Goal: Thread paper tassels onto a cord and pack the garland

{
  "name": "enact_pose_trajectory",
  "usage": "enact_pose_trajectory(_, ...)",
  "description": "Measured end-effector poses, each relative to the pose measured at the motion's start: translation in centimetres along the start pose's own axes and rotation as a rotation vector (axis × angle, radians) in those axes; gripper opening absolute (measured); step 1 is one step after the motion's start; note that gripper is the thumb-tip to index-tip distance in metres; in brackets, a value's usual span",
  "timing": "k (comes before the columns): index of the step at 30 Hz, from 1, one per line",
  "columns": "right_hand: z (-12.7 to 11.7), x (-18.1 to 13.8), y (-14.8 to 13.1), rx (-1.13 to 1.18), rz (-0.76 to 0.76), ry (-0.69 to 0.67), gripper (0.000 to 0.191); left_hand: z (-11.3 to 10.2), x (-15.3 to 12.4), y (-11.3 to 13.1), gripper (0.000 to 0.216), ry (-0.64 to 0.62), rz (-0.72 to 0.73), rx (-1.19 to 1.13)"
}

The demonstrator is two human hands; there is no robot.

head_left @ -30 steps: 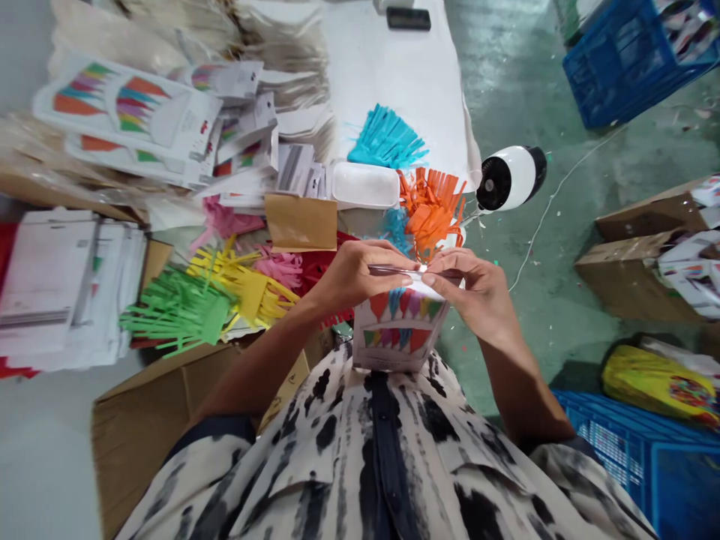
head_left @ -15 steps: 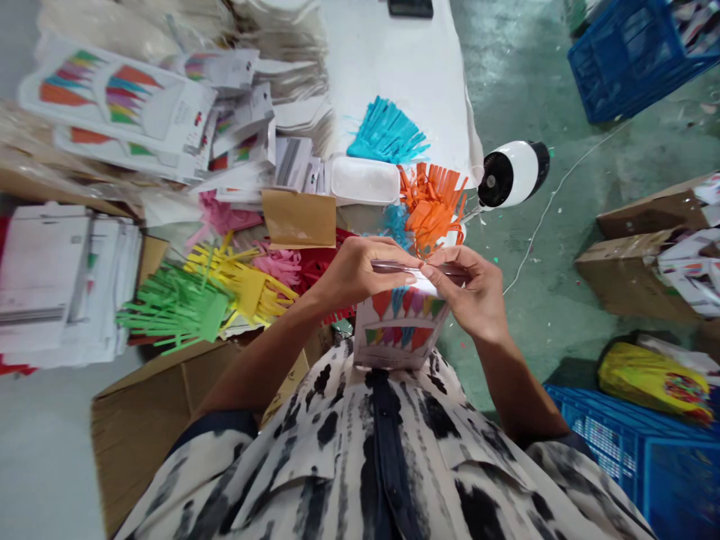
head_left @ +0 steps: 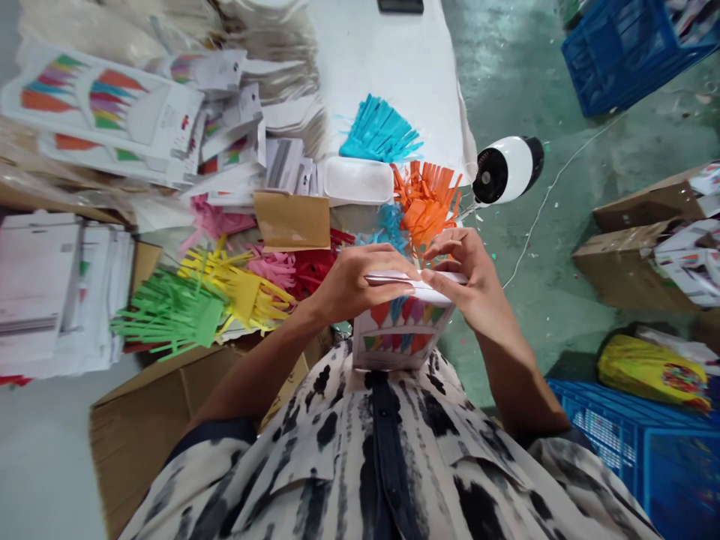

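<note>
A printed cardboard packet (head_left: 397, 337) with pictures of coloured tassels stands upright against my shirt front. My left hand (head_left: 368, 277) pinches its upper edge, fingers behind and thumb in front. At the right end of that edge, my right hand (head_left: 464, 274) presses its thumb on the white flap (head_left: 442, 291), with the forefinger raised and curled. Just beyond the hands lie an orange paper tassel (head_left: 428, 202) and a blue one (head_left: 391, 225). The inside of the packet is hidden from me.
Green (head_left: 174, 311) and yellow tassels (head_left: 241, 292) lie at left, near stacked white cards (head_left: 37, 277). A white tray (head_left: 358, 180) and a turquoise tassel (head_left: 378, 131) are ahead. A black-and-white fan (head_left: 509, 171) and blue crates (head_left: 635, 52) stand right.
The white flap at the packet's upper edge now shows more broadly. My right forefinger has lifted off the edge, while my left hand keeps its pinch. The view has shifted slightly.
</note>
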State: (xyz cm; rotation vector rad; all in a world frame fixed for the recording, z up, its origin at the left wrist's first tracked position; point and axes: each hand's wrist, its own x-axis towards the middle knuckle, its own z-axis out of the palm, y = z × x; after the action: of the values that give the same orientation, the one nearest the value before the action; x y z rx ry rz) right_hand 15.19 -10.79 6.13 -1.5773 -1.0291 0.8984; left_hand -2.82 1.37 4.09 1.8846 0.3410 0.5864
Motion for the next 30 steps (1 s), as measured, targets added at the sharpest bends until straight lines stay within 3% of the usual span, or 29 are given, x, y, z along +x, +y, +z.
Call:
enact_pose_trajectory(12,-0.7,-0.8,0.0,0.064,0.067,-0.023,0.024,0.7,0.3,-0.2,0.014,-0.02,0.229,0.034)
enact_pose_trajectory(18,-1.1,-1.8,0.4,-0.019,-0.009,0.026,0.012,1.1,0.0,-0.1,0.016,0.037,0.176,0.037)
enact_pose_trajectory(24,-1.1,-2.6,0.9,-0.263,-0.311,-0.01,0.006,0.7,-0.2,-0.4,0.017,0.046,0.101,-0.045)
enact_pose_trajectory(30,-1.9,-2.7,1.7,-0.282,-0.277,-0.072,0.012,1.9,-0.3,-0.5,0.01,0.168,0.035,-0.043)
